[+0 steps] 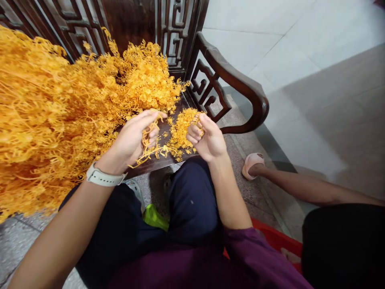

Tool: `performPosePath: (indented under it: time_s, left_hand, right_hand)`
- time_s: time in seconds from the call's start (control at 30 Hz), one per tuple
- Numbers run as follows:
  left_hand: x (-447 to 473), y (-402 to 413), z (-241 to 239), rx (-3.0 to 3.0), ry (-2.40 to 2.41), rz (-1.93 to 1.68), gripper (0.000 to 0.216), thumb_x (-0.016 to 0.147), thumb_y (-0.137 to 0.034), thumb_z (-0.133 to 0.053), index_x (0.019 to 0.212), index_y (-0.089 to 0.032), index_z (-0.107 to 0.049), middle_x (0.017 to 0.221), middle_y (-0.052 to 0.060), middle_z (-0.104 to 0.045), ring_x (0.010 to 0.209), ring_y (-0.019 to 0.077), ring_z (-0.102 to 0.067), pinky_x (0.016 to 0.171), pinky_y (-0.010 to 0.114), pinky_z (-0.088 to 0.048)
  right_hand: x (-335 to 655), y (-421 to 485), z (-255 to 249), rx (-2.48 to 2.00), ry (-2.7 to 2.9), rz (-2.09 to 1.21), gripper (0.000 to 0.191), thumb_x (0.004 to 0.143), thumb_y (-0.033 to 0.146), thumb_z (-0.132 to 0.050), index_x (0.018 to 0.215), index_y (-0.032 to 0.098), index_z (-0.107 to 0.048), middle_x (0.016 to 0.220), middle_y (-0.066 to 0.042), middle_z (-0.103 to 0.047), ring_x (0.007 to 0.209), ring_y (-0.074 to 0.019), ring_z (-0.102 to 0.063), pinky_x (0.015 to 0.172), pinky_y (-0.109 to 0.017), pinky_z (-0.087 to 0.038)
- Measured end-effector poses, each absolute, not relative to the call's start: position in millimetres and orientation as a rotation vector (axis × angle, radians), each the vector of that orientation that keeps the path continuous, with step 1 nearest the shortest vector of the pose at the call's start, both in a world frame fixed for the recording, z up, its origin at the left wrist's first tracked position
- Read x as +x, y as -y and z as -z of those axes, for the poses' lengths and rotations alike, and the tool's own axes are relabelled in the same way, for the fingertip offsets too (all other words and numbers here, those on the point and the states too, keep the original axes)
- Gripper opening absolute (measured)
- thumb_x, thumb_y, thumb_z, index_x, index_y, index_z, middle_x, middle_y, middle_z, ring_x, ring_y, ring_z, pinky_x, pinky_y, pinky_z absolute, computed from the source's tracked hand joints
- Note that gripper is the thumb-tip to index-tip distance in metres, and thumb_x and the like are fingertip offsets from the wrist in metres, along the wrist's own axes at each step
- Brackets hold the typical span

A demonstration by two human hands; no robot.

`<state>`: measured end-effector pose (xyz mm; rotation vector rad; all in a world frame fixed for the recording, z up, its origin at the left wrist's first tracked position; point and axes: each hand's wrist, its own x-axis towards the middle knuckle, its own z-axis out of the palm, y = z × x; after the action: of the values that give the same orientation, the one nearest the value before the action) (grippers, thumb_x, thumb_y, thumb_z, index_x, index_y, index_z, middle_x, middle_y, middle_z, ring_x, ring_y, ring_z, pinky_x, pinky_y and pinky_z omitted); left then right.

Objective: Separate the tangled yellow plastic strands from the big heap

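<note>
My left hand (pixel 135 134), with a pale watch strap on its wrist, is closed around a thin branching yellow plastic stem (pixel 148 150). The stem's stripped-looking arms hang below my fingers. My right hand (pixel 208 136) is curled shut on small yellow plastic florets, partly hidden by the fingers. Under and beside it, a small pile of loose yellow florets (pixel 180 130) lies on the dark wooden bench seat (pixel 156 162). To the left spreads a large heap of yellow plastic flower sprays (pixel 60 120), close to my left hand.
The bench's carved armrest (pixel 240 88) curves at the right, with its lattice back (pixel 129 24) behind the heap. Another person's leg (pixel 306 186) with a pink shoe extends at the right. A red plastic item (pixel 279 239) and something bright green (pixel 155 216) show lower down.
</note>
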<state>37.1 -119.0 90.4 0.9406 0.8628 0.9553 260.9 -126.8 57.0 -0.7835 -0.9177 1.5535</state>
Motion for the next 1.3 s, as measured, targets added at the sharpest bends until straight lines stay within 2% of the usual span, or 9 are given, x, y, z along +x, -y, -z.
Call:
performPosePath:
  time_s: [0.17, 0.27, 0.37, 0.53, 0.73, 0.9, 1.03, 1.17, 1.3]
  left_hand:
    - [25.2, 107.7, -87.1, 0.796, -0.972, -1.191, 0.019, 0.092, -0.031, -0.069, 0.107, -0.020, -0.066, 0.079, 0.001, -0.060, 0.069, 0.0127, -0.059, 0.062, 0.026, -0.049]
    - [24.8, 107.1, -90.5, 0.685, -0.968, -1.242, 0.015, 0.096, -0.032, -0.065, 0.107, -0.022, -0.063, 0.083, 0.002, -0.066, 0.075, 0.0143, -0.065, 0.068, 0.026, -0.054]
    - [27.1, 109.4, -93.6, 0.610, -0.961, -1.224, 0.015, 0.097, -0.033, -0.061, 0.109, -0.024, -0.061, 0.089, 0.006, -0.075, 0.085, 0.0189, -0.072, 0.075, 0.029, -0.060]
    - [26.9, 112.6, -90.2, 0.633, -0.958, -1.229, 0.019, 0.093, -0.035, -0.067, 0.108, -0.026, -0.060, 0.106, 0.010, -0.080, 0.113, 0.0261, -0.075, 0.092, 0.037, -0.062]
    - [26.7, 113.7, -91.0, 0.726, -0.985, -1.232, 0.024, 0.090, -0.034, -0.071, 0.107, -0.025, -0.059, 0.109, 0.011, -0.079, 0.118, 0.0273, -0.074, 0.097, 0.040, -0.061]
    - [23.1, 111.8, -95.0, 0.769, -1.011, -1.236, 0.024, 0.087, -0.034, -0.074, 0.101, -0.025, -0.058, 0.109, 0.010, -0.077, 0.122, 0.0286, -0.072, 0.098, 0.041, -0.060]
    - [17.0, 108.1, -94.2, 0.787, -1.015, -1.222, 0.019, 0.088, -0.032, -0.073, 0.099, -0.028, -0.058, 0.111, 0.007, -0.077, 0.124, 0.0279, -0.071, 0.099, 0.042, -0.061]
    - [17.8, 108.0, -93.3, 0.774, -1.012, -1.217, 0.024, 0.088, -0.030, -0.072, 0.107, -0.027, -0.058, 0.113, 0.007, -0.076, 0.123, 0.0274, -0.072, 0.103, 0.043, -0.059]
    - [27.7, 114.4, -97.2, 0.726, -0.975, -1.173, 0.040, 0.088, -0.028, -0.070, 0.127, -0.026, -0.057, 0.120, 0.010, -0.076, 0.127, 0.0269, -0.070, 0.108, 0.042, -0.057]
  right_hand:
    - [285.3, 104.9, -30.0, -1.170, 0.859, -1.328, 0.037, 0.081, 0.042, -0.086, 0.095, 0.024, -0.057, 0.083, 0.005, -0.057, 0.063, -0.0068, -0.050, 0.055, -0.021, -0.039]
    - [289.3, 101.5, -21.1, -1.230, 0.880, -1.362, 0.042, 0.075, 0.038, -0.088, 0.104, 0.023, -0.061, 0.099, 0.001, -0.065, 0.077, -0.0088, -0.062, 0.069, -0.023, -0.051]
    - [289.1, 102.4, -18.8, -1.272, 0.925, -1.383, 0.043, 0.078, 0.039, -0.085, 0.113, 0.025, -0.062, 0.115, -0.003, -0.070, 0.093, -0.0130, -0.068, 0.088, -0.029, -0.058]
    - [288.7, 105.9, -17.7, -1.352, 1.034, -1.366, 0.052, 0.082, 0.041, -0.080, 0.129, 0.027, -0.061, 0.140, -0.009, -0.068, 0.124, -0.0238, -0.068, 0.111, -0.045, -0.057]
    - [289.4, 108.2, -18.2, -1.409, 1.170, -1.343, 0.062, 0.085, 0.044, -0.077, 0.142, 0.026, -0.063, 0.170, -0.012, -0.048, 0.152, -0.0327, -0.051, 0.118, -0.055, -0.052]
    - [290.5, 107.9, -17.9, -1.402, 1.220, -1.343, 0.066, 0.086, 0.044, -0.076, 0.148, 0.026, -0.061, 0.171, -0.012, -0.047, 0.150, -0.0319, -0.053, 0.119, -0.055, -0.052]
    - [291.0, 107.3, -14.8, -1.398, 1.253, -1.344, 0.057, 0.087, 0.044, -0.076, 0.140, 0.027, -0.065, 0.158, -0.012, -0.061, 0.142, -0.0290, -0.060, 0.114, -0.052, -0.055]
    - [288.4, 108.2, -15.1, -1.362, 1.316, -1.317, 0.047, 0.087, 0.047, -0.077, 0.127, 0.025, -0.070, 0.140, -0.012, -0.072, 0.132, -0.0280, -0.065, 0.104, -0.049, -0.059]
    - [282.1, 113.1, -21.6, -1.191, 1.495, -1.245, 0.052, 0.090, 0.055, -0.077, 0.134, 0.029, -0.068, 0.142, -0.009, -0.071, 0.128, -0.0272, -0.066, 0.101, -0.047, -0.061]
